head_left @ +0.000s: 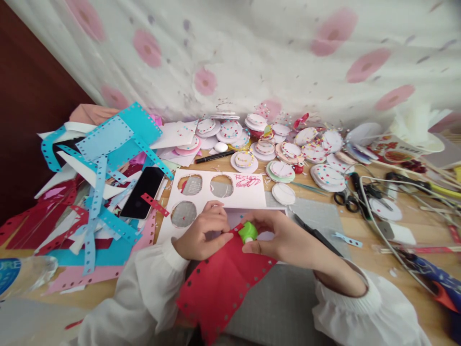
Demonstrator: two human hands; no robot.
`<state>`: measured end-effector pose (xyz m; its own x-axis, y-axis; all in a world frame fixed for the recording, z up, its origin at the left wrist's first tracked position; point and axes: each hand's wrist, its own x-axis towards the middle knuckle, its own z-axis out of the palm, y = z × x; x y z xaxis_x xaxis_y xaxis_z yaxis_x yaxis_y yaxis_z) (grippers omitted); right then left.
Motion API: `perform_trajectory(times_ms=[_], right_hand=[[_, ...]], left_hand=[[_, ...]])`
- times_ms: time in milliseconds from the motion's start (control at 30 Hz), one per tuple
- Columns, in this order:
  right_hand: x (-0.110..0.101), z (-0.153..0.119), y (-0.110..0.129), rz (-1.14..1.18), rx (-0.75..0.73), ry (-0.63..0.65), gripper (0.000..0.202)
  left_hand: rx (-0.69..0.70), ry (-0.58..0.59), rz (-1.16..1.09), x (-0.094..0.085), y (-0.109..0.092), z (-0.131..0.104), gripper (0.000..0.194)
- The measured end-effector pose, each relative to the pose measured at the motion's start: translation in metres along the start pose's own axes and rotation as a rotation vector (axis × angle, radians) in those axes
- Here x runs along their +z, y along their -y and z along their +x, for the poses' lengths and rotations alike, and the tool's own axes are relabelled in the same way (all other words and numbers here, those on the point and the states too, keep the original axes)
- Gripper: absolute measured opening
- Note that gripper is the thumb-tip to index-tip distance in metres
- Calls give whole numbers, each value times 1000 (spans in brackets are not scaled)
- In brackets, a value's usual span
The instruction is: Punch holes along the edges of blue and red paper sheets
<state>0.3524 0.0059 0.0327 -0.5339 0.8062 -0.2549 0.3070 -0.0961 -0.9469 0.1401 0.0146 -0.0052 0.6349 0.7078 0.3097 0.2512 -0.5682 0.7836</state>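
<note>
My left hand [207,230] is closed on the upper left edge of a red sheet of paper [225,276]. Small punched holes run along the sheet's edges, and it hangs down towards me. In my right hand [275,238], between thumb and fingers, is a small bright green craft punch [248,232]. The punch sits at the sheet's top corner; my fingers hide part of it. Behind my hands lies a white card [223,180] with round cut-outs and a red scribble. Under the red sheet shows a grey cutting mat [284,302].
Punched paper strips [95,211] and a black phone [142,194] are heaped at left. Several decorated paper discs [230,129] line the back. At right lie scissors [346,201], a white cable [374,226], a paper bowl [403,146] and a dark craft knife [317,234].
</note>
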Motion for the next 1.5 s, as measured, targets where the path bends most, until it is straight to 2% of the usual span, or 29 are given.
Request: perform_trajectory(times_ms=[567,800,1000,1233,1367,1500], right_hand=[[2,6,-8,44,9,87,21],[3,5,-1,-96,-35,-27,21],[1,3,-3,-150,-12,-6,22],[5,3,-1,-165,-36,-45,19],[7,5,-2,-137,-55,-30,13],[8,4,-3,-114,-76,-7,13]], left_hand=[[17,12,-68,-1,1,0,28],[12,-1,-55,0,1,-1,26],[17,0,-52,-1,1,-2,26],[29,-6,-43,0,1,0,25],[37,9,5,-1,-1,-1,26],[23,19,161,-8,-12,2,24]])
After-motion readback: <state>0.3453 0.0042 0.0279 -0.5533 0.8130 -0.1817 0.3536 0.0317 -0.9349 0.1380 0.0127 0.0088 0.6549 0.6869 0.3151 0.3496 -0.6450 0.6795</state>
